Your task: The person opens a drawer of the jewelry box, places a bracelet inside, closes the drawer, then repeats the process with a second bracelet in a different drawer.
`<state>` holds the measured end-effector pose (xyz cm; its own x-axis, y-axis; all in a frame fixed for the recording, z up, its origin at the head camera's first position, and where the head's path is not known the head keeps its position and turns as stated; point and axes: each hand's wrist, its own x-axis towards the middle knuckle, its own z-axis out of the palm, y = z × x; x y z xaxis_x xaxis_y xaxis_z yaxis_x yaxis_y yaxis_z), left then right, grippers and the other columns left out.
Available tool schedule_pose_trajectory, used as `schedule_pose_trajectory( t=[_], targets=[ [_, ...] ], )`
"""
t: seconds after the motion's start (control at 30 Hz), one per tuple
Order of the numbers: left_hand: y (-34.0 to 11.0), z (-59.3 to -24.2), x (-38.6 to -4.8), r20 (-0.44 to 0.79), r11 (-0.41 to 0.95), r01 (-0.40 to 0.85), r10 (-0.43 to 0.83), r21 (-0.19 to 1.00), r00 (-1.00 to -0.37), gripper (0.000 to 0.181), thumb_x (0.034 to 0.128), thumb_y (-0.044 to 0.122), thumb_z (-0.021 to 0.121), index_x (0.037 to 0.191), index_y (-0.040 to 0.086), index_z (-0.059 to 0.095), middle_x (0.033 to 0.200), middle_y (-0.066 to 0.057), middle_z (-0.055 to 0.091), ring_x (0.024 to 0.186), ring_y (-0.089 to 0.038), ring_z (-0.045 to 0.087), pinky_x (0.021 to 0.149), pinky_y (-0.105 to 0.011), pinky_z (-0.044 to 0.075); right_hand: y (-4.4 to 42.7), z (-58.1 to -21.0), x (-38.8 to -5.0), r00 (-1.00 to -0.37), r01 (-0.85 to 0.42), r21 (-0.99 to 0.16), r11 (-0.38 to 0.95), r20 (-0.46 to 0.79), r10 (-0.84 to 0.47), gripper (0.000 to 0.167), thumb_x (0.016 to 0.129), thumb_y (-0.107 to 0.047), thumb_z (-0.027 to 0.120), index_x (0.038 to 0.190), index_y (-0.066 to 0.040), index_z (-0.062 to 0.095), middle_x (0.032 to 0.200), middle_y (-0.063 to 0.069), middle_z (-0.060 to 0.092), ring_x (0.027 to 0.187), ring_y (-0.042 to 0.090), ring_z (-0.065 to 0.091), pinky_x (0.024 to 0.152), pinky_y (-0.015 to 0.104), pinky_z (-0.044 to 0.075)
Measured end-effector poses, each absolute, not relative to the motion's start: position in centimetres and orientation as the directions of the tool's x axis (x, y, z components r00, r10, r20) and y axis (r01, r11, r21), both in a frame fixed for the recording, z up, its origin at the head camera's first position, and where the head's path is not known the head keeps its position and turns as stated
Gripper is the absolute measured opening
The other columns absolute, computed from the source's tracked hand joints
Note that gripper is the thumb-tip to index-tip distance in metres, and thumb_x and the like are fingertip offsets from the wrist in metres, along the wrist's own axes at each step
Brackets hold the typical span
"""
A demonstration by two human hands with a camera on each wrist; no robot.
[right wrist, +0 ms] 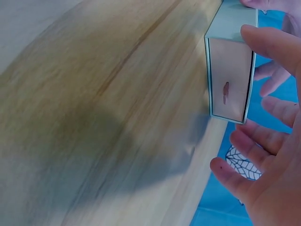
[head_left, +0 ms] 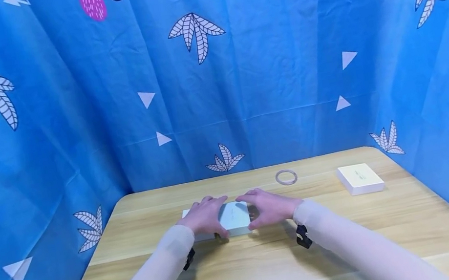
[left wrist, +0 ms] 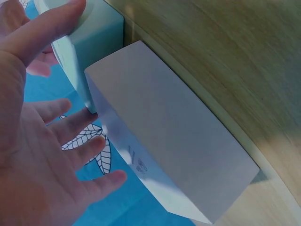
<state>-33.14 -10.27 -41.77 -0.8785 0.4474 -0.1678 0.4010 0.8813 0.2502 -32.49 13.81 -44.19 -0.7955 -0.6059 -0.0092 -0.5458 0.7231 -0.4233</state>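
Note:
A pale mint box (head_left: pixel 233 215) lies between the two hands, its end facing right showing a light inner panel with a small brown tab in the right wrist view. My left hand (head_left: pixel 207 216) grips its left part, thumb on the near side and fingertips at the far side. At the right end, my right hand (head_left: pixel 272 206) holds it likewise between thumb and fingertips, the other fingers spread. Beneath the left palm, a white box (left wrist: pixel 160 117) with small print stands against the mint box, not gripped.
A pale ring (head_left: pixel 286 177) lies behind the right hand. Farther right on the wooden table (head_left: pixel 247 275) is a white box with a cream top (head_left: pixel 361 178). Blue patterned curtains (head_left: pixel 274 62) hang behind and along both sides.

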Motion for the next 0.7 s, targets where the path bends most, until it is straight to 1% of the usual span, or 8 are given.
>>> schedule_pose_trajectory(
  t=[0.1, 0.23, 0.3, 0.4, 0.53, 0.7],
  targets=[
    [-10.2, -41.8, -33.0, -0.157, 0.870, 0.417, 0.465, 0.262, -0.871, 0.103, 0.0704, 0.060, 0.083, 0.156, 0.023, 0.039, 0.152, -0.005, 0.049, 0.138, -0.030, 0.041, 0.116, -0.062, 0.028, 13.8, -44.2, -32.4, -0.799, -0.537, -0.428, 0.727, -0.018, -0.601, 0.091, 0.080, -0.046, 0.081, 0.157, -0.024, 0.037, 0.157, 0.009, 0.040, 0.140, 0.029, 0.043, 0.106, 0.053, 0.047],
    [-9.7, -42.1, -32.9, -0.129, 0.867, 0.431, 0.471, 0.252, -0.872, 0.094, 0.0813, 0.075, 0.063, 0.156, 0.023, 0.039, 0.156, -0.006, 0.045, 0.143, -0.031, 0.038, 0.117, -0.065, 0.026, 13.9, -44.2, -32.5, -0.798, -0.544, -0.411, 0.732, -0.015, -0.602, 0.092, 0.080, -0.049, 0.080, 0.157, -0.025, 0.036, 0.158, 0.008, 0.039, 0.142, 0.028, 0.041, 0.109, 0.052, 0.044],
    [-9.3, -42.5, -32.9, -0.113, 0.872, 0.433, 0.465, 0.226, -0.878, 0.090, 0.0861, 0.077, 0.053, 0.156, 0.022, 0.039, 0.158, -0.006, 0.043, 0.146, -0.033, 0.035, 0.117, -0.066, 0.025, 14.0, -44.2, -32.5, -0.796, -0.550, -0.404, 0.731, -0.010, -0.605, 0.091, 0.081, -0.050, 0.080, 0.157, -0.026, 0.036, 0.159, 0.007, 0.039, 0.144, 0.028, 0.039, 0.112, 0.051, 0.042],
    [-8.8, -43.1, -33.0, -0.088, 0.880, 0.433, 0.455, 0.195, -0.886, 0.087, 0.0920, 0.075, 0.045, 0.157, 0.018, 0.037, 0.159, -0.009, 0.042, 0.149, -0.036, 0.032, 0.116, -0.070, 0.021, 14.1, -44.4, -32.6, -0.791, -0.561, -0.397, 0.726, -0.002, -0.612, 0.091, 0.081, -0.051, 0.079, 0.157, -0.026, 0.036, 0.160, 0.007, 0.038, 0.146, 0.029, 0.037, 0.114, 0.052, 0.039],
    [-8.4, -44.0, -33.1, -0.071, 0.895, 0.415, 0.431, 0.164, -0.900, 0.085, 0.0964, 0.072, 0.037, 0.158, 0.014, 0.035, 0.160, -0.012, 0.040, 0.150, -0.038, 0.029, 0.116, -0.073, 0.017, 14.3, -44.4, -32.5, -0.785, -0.570, -0.394, 0.721, 0.003, -0.619, 0.092, 0.081, -0.053, 0.078, 0.157, -0.024, 0.035, 0.161, 0.007, 0.036, 0.147, 0.030, 0.035, 0.115, 0.054, 0.037],
    [-8.1, -44.9, -33.1, -0.072, 0.904, 0.407, 0.419, 0.132, -0.905, 0.088, 0.0960, 0.076, 0.031, 0.159, 0.014, 0.031, 0.161, -0.013, 0.036, 0.151, -0.038, 0.027, 0.116, -0.073, 0.014, 14.6, -44.3, -32.4, -0.789, -0.561, -0.403, 0.723, -0.004, -0.615, 0.093, 0.081, -0.055, 0.078, 0.158, -0.025, 0.034, 0.163, 0.007, 0.034, 0.148, 0.030, 0.033, 0.115, 0.055, 0.037]
  ],
)
